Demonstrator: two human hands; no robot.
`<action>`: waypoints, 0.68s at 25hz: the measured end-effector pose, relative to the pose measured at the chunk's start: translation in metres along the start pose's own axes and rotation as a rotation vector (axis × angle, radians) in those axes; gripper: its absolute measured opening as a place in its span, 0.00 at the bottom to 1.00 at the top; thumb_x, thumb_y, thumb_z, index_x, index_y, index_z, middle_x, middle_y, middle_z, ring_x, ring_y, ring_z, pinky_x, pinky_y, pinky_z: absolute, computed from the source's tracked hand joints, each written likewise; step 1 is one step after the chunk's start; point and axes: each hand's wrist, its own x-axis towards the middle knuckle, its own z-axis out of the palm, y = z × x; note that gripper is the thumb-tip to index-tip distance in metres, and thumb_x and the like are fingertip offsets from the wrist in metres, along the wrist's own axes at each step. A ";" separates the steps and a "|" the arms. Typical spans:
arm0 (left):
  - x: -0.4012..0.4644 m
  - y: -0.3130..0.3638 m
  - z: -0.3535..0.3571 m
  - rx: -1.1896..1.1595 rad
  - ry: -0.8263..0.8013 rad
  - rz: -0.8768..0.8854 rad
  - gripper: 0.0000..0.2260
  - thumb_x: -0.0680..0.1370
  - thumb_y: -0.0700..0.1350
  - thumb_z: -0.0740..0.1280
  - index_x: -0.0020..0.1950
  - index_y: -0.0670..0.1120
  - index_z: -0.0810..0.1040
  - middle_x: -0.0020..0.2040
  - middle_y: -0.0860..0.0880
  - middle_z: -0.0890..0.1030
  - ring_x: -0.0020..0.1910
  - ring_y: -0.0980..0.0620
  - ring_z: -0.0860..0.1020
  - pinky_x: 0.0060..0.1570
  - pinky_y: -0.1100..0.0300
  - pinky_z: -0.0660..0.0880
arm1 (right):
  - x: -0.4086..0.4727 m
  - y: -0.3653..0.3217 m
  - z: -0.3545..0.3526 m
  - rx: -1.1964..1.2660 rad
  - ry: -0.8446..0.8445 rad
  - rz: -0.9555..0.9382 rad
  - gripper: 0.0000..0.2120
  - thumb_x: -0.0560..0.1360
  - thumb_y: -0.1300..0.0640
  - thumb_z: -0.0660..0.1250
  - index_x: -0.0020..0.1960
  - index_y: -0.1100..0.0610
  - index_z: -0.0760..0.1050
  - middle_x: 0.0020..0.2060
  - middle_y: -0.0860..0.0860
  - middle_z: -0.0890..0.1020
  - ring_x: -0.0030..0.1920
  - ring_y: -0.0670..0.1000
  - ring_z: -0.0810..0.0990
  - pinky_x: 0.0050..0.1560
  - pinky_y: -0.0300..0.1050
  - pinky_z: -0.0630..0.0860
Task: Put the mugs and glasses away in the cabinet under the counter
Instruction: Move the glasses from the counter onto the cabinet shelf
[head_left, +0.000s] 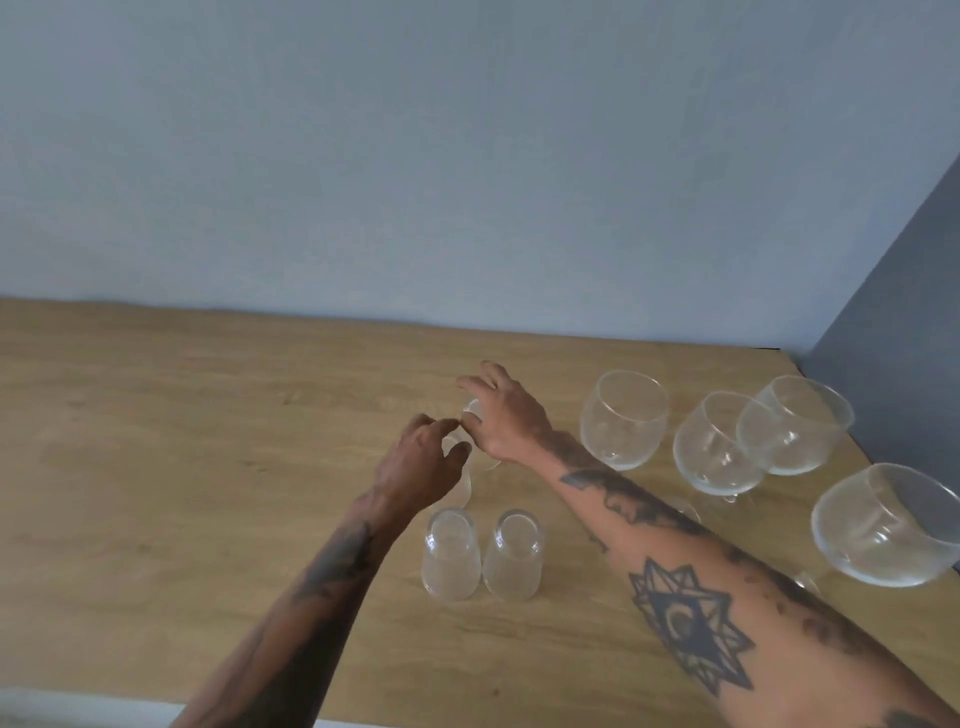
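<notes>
**Both hands close on the back pair of tumblers**

Head view: both hands reach over the wooden counter (182, 441). The left hand (415, 467) curls, fingers partly closed, over the top of an upturned tumbler (460, 480); whether it grips yet is hard to tell. The right hand (501, 423) drapes over a second tumbler (480, 439) just behind, fingers spread and half closed around it. Two more upturned tumblers (451, 553) stand side by side nearer the person. Four stemmed balloon glasses (623, 418) stand upright to the right, near the wall corner. No mugs or cabinet show. To do this step well, each hand should probably wrap the tumbler's sides firmly, lift straight up, and keep the right forearm clear of the balloon glasses.
</notes>
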 end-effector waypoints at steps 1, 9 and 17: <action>0.001 -0.001 0.007 -0.025 -0.019 -0.022 0.21 0.79 0.48 0.66 0.71 0.45 0.72 0.66 0.42 0.74 0.65 0.44 0.75 0.63 0.53 0.71 | 0.007 0.004 0.009 -0.010 -0.071 0.003 0.21 0.78 0.55 0.62 0.71 0.51 0.66 0.74 0.55 0.63 0.69 0.59 0.68 0.66 0.53 0.71; -0.013 -0.004 0.014 -0.278 -0.092 -0.117 0.21 0.73 0.52 0.73 0.65 0.55 0.78 0.63 0.50 0.80 0.62 0.52 0.77 0.53 0.63 0.68 | -0.063 0.049 0.011 0.116 -0.017 0.076 0.19 0.77 0.51 0.65 0.67 0.51 0.73 0.62 0.55 0.74 0.59 0.54 0.77 0.58 0.37 0.67; -0.019 0.010 0.012 -0.243 0.039 -0.074 0.19 0.74 0.49 0.73 0.64 0.49 0.79 0.65 0.45 0.77 0.66 0.46 0.74 0.61 0.57 0.69 | -0.112 0.016 -0.018 0.219 -0.036 0.120 0.21 0.80 0.51 0.58 0.73 0.49 0.64 0.70 0.60 0.68 0.69 0.59 0.70 0.67 0.50 0.71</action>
